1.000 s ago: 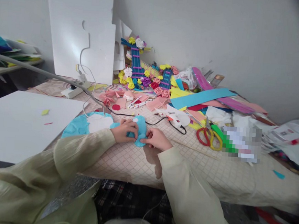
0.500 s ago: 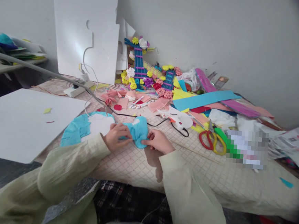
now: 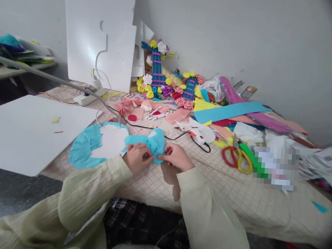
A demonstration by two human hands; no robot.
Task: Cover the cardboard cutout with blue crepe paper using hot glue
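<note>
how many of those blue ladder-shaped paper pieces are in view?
2. The taller blue ladder leans at the wall beside the white board; the shorter blue ladder lies right of it among paper flowers. More may be hidden.

no legible text anywhere

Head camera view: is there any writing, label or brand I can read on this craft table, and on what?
No text is readable.
Packets at the far right: print too small and blurred.
Pixelated patch beside the scissors: unreadable.
Blue paper pinched by the left hand and right hand: no print.
</note>
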